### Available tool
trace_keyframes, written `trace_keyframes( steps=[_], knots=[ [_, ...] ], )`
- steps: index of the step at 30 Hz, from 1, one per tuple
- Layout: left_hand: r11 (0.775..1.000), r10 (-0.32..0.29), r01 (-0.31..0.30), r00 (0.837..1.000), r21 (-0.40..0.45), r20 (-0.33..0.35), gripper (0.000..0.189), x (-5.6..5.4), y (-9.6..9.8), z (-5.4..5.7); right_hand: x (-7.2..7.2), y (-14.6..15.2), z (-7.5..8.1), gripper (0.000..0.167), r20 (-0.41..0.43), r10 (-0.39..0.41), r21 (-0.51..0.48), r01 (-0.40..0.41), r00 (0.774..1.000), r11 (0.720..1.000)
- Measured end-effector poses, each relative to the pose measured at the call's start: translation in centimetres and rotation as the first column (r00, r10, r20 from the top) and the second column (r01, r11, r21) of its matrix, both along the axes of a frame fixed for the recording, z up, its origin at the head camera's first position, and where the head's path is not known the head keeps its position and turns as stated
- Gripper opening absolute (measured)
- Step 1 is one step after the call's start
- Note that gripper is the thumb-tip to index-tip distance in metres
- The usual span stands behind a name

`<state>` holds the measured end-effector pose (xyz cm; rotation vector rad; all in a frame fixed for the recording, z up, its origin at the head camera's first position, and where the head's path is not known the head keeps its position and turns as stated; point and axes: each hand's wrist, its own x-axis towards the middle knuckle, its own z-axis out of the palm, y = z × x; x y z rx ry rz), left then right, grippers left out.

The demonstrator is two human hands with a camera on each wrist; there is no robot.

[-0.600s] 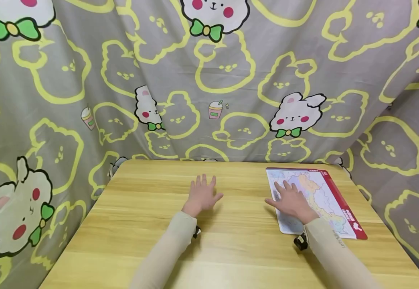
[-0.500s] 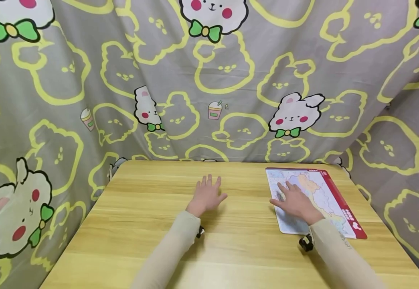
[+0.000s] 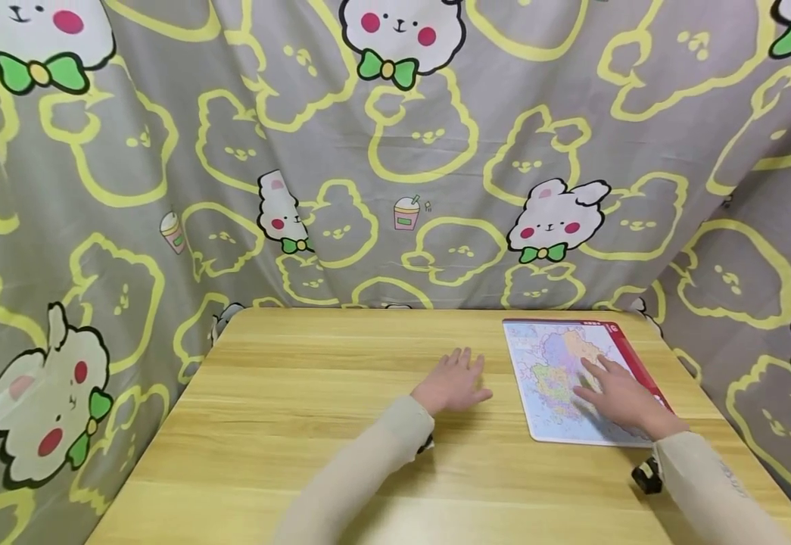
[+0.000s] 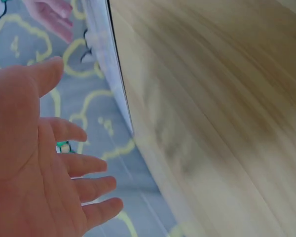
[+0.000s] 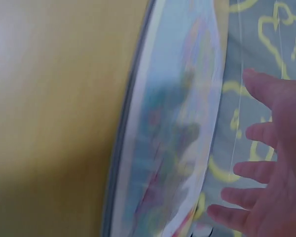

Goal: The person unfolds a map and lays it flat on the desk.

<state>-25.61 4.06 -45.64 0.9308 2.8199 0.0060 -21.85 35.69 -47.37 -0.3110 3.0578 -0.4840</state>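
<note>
Left hand, spread wide, hovers over the table, while the right hand, likewise spread, hangs above the red-edged map lying at right.

Is a rectangular, red-bordered map; lies printed side up near the far right corner of the bench.
</note>
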Motion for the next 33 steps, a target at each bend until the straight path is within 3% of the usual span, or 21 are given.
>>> trace_keyframes(
  steps=[10,19,26,33],
  knots=[
    [0.990,-0.120,0.118,0.993,-0.079,-0.022,0.075,0.9,4.3,-0.6,2.2,5.0,-0.9,0.070,-0.062,0.050,0.020,-0.049,0.997,0.999],
    [0.983,-0.128,0.129,0.992,-0.128,0.012,0.076,2.3,7.6,-2.1,3.5,7.8,-2.3,0.084,0.059,0.013,0.006,-0.013,0.998,1.000],
    [0.974,-0.123,0.132,0.990,-0.182,0.063,0.077,3.0,8.1,-2.8,4.1,7.7,-2.8,0.081,0.061,0.061,-0.003,-0.061,0.996,0.998],
    [0.968,-0.129,0.136,0.990,-0.212,0.049,0.079,3.2,8.4,-3.0,4.6,8.0,-2.5,0.088,0.068,0.092,-0.008,-0.092,0.993,0.996]
  ],
)
